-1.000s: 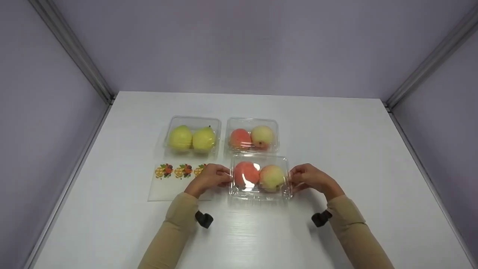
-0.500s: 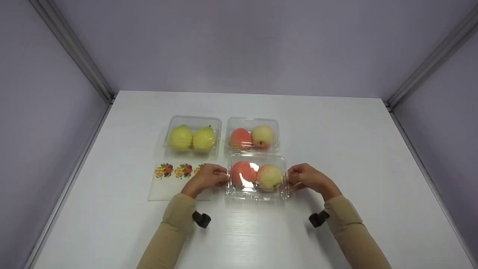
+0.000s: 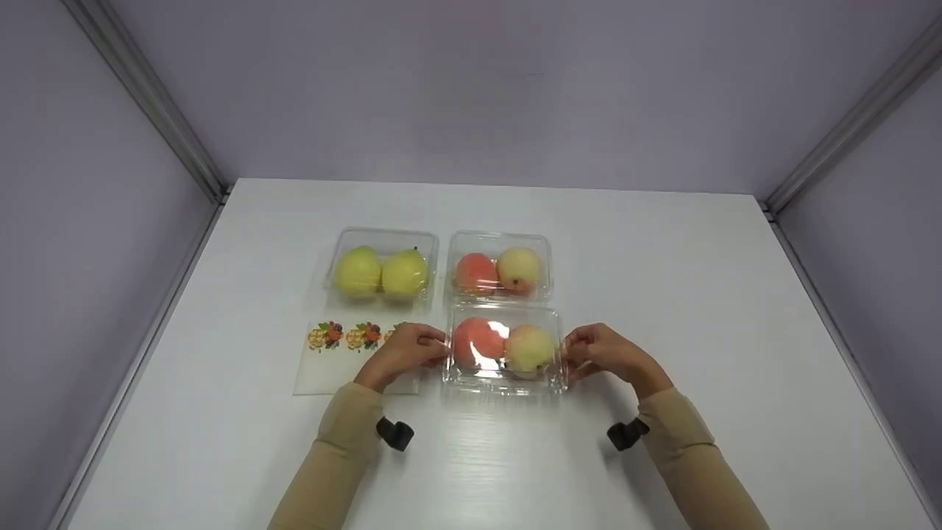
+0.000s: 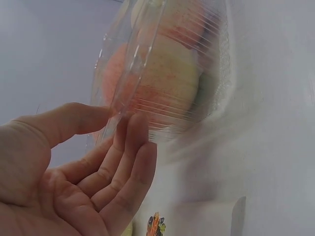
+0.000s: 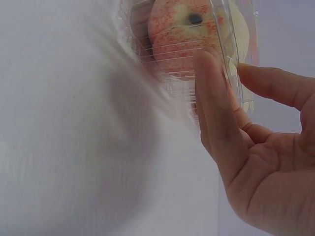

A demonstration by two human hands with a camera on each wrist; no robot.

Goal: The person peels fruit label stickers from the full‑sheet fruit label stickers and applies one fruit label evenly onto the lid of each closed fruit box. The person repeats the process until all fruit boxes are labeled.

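Both hands pinch the near box (image 3: 505, 352) at centre frame, left hand (image 3: 403, 350) and right hand (image 3: 602, 352) at opposite ends, thumb over the rim and fingers under, likely to keep it level. Three boxes on the table (image 3: 662, 294), two fruits each, plus one sticker sheet (image 3: 346, 357).

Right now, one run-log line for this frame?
left hand: pinches clamshell left rim | right hand: pinches right rim | clamshell: closed, holds two peaches

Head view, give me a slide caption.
Both hands, left hand and right hand, pinch a clear peach clamshell.
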